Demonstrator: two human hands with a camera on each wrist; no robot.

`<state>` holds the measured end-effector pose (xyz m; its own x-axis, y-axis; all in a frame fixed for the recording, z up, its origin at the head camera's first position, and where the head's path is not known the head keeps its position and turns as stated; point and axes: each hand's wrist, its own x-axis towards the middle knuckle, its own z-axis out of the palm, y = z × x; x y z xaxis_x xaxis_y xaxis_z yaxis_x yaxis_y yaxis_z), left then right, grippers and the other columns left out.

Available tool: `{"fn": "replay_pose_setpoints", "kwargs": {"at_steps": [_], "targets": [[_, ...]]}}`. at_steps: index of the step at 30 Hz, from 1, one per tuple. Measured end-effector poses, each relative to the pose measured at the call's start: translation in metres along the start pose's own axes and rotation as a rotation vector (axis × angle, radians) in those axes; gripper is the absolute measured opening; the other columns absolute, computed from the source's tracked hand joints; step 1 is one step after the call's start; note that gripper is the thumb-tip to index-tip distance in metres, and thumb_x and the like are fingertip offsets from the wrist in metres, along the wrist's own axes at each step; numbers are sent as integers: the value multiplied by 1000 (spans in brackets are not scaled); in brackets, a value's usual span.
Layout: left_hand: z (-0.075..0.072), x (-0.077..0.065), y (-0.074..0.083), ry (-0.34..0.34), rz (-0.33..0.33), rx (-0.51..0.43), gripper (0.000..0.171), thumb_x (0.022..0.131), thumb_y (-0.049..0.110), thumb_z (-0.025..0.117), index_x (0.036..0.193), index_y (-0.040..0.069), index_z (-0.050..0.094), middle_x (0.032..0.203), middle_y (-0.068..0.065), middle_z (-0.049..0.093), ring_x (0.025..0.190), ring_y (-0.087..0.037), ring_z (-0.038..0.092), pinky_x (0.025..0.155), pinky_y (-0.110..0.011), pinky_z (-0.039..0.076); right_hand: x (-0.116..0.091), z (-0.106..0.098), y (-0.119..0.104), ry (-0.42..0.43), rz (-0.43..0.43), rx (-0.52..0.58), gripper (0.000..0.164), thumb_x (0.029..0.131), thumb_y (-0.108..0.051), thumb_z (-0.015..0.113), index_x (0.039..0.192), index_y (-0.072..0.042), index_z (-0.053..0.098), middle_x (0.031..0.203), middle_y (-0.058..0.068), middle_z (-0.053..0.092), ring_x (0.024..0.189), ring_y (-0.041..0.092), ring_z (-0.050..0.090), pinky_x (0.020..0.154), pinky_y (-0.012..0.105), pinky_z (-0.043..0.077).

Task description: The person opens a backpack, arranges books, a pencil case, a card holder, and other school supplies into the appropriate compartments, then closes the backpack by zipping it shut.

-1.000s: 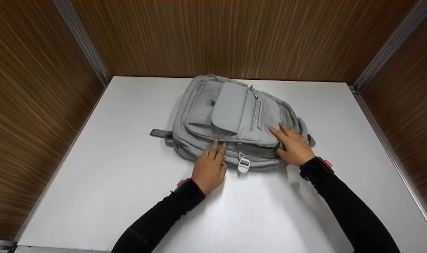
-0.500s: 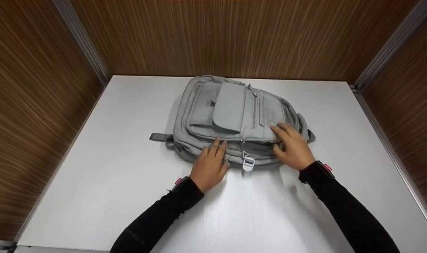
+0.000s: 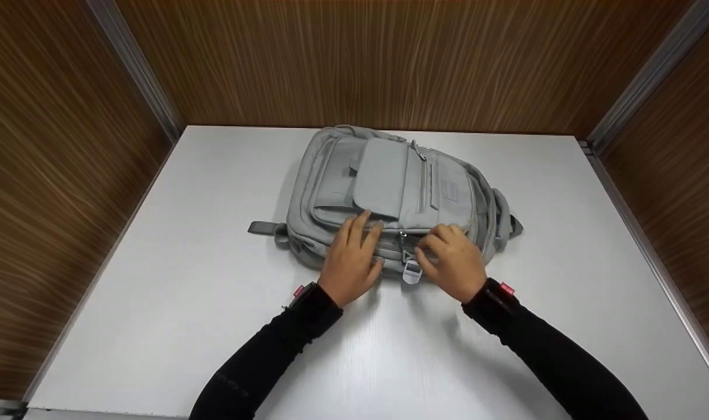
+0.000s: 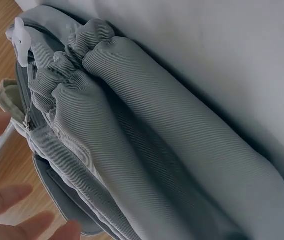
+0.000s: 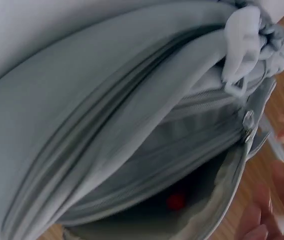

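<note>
A grey backpack [image 3: 383, 181] lies on its back on the white table, front pockets up. Along its near side a zipped compartment [image 5: 197, 135] gapes open; a small red spot [image 5: 176, 201] shows inside. From the zipper pull [image 5: 249, 120] hangs a pale plastic buckle-shaped charm [image 3: 411, 272]. My left hand [image 3: 350, 262] is at the bag's near edge, left of the charm, fingers spread and nearly straight. My right hand [image 3: 453, 262] hovers just right of the charm with loosely bent fingers. In the right wrist view no finger touches the pull.
Wood-grain panels [image 3: 354, 64] wall the table [image 3: 156, 303] at the back and both sides. A strap end [image 3: 262, 228] sticks out from the backpack's left. A flap pocket [image 3: 381, 178] covers part of the front.
My right hand has moved left along the backpack's near edge, from its right end to beside the charm. My left hand has shifted slightly up. The backpack has barely moved.
</note>
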<state>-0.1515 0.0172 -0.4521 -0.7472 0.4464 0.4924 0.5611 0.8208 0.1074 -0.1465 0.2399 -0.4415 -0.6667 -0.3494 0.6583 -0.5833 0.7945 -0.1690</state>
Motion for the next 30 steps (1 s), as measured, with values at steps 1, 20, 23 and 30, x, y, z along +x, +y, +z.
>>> {"fn": "replay_pose_setpoints", "kwargs": {"at_steps": [1,20,23,30], "targets": [[1,2,1,-12,7,5,69,85,34,71,143,8,47,153,-19,37,137,-40,39,114,-46,37,-1,3,-3,-29,5,-18,11,78,-14,77,79,-9,67,81,6,62,74,26,60,63,38,51],[17,12,15,-204,-1,132,90,81,40,77,155,23,28,164,-4,20,149,-43,17,117,-56,29,0,32,-16,-234,197,-196,17,76,-18,70,69,-6,61,70,9,63,59,34,64,48,50,50],[16,12,14,-211,1,141,91,81,41,76,155,24,27,164,-4,19,149,-43,18,117,-56,29,0,31,-16,-230,199,-161,12,78,-15,69,71,-6,64,72,8,64,59,33,65,49,49,50],[16,9,10,-178,16,163,89,80,39,78,154,21,31,163,-1,26,148,-40,23,114,-53,35,0,20,-16,-174,157,-57,9,84,-13,68,78,-8,63,72,4,62,55,26,61,46,44,49]]}}
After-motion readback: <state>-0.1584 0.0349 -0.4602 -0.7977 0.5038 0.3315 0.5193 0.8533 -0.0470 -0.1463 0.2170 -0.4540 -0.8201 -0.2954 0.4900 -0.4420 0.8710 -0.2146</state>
